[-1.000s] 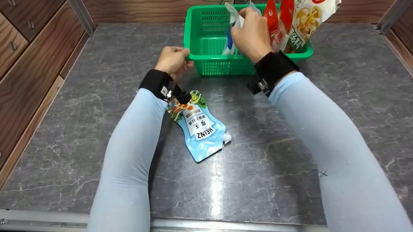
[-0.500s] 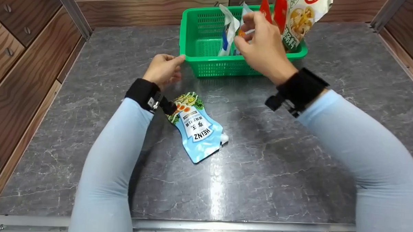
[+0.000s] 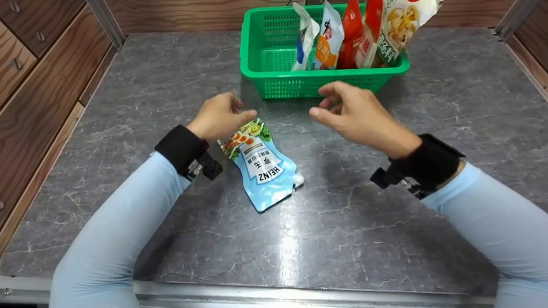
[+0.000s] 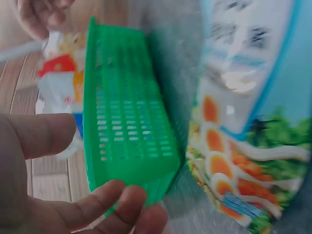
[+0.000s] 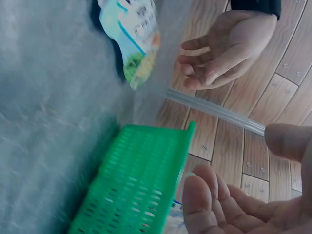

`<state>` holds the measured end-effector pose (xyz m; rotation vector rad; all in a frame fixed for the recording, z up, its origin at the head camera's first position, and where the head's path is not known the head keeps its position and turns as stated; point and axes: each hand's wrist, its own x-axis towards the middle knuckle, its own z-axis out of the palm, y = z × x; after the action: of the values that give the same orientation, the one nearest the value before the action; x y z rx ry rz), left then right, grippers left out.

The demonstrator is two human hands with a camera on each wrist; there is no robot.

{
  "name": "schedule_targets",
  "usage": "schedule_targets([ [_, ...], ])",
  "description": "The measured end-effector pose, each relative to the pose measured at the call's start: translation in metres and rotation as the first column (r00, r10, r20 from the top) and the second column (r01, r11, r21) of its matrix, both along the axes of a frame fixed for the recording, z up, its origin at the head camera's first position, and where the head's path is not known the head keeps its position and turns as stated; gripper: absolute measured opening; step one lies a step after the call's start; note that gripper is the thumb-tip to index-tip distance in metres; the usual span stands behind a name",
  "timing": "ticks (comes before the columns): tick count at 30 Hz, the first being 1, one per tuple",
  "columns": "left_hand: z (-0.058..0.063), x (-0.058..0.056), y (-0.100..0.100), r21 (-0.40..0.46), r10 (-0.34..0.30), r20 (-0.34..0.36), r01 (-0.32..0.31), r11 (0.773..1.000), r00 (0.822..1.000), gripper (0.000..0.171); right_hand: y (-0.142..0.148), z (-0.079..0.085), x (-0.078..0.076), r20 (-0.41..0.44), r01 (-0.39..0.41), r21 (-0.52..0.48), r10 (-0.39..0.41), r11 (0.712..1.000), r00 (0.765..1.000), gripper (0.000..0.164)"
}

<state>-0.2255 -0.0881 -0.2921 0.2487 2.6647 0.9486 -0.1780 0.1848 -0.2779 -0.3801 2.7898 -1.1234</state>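
Note:
A light-blue Heinz sauce pouch point(image 3: 266, 172) with a white cap lies flat on the grey table. My left hand point(image 3: 218, 115) hovers over the pouch's far end, fingers loosely bent and holding nothing. In front of the green basket point(image 3: 295, 77) my right hand point(image 3: 359, 113) hangs in the air, thumb and fingers apart, also with nothing in it. Several packets stand in the basket: a white-and-blue one point(image 3: 306, 36), a white-and-orange one point(image 3: 328, 37), red ones point(image 3: 351, 33) and a tall green-and-white one point(image 3: 399, 28). In the left wrist view the pouch point(image 4: 243, 97) appears close beside the basket point(image 4: 126, 97).
Wood-patterned panels point(image 3: 206, 15) wall the table point(image 3: 167, 68) at the back and sides. A metal rail point(image 3: 314, 300) runs along the near edge. The packets fill the basket's middle and right; green floor shows at its left.
My left hand has let go of the basket's left front corner and come nearer to the pouch. My right hand has left the packets in the basket and drawn back toward me.

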Motion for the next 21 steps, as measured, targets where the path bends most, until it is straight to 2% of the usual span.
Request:
schedule_targets([
  [2,-0.004,0.008,0.002,-0.081,-0.031,-0.055,0.027,0.996,0.998,0.054,0.001,-0.007,0.002,0.017,-0.013,0.023,0.012,1.0,1.0,0.06],
  [5,-0.013,0.017,0.003,-0.156,-0.053,-0.109,0.036,0.987,0.993,0.058,-0.003,-0.018,0.006,0.057,-0.038,0.058,0.034,0.998,0.998,0.061],
  [8,-0.024,0.024,0.002,-0.214,-0.053,-0.15,0.02,0.977,0.987,0.064,-0.009,-0.029,0.008,0.094,-0.079,0.095,0.07,0.992,0.993,0.062],
  [11,-0.033,0.027,-0.001,-0.241,-0.039,-0.18,-0.006,0.97,0.983,0.071,-0.016,-0.039,0.011,0.136,-0.135,0.137,0.117,0.981,0.984,0.066],
  [15,-0.042,0.025,-0.004,-0.271,-0.02,-0.163,-0.025,0.962,0.986,0.086,-0.022,-0.048,0.014,0.181,-0.2,0.185,0.167,0.962,0.969,0.071],
  [21,-0.05,0.023,-0.007,-0.316,-0.041,-0.112,0.003,0.949,0.993,0.108,-0.03,-0.059,0.017,0.246,-0.24,0.169,0.195,0.956,0.949,0.07],
])
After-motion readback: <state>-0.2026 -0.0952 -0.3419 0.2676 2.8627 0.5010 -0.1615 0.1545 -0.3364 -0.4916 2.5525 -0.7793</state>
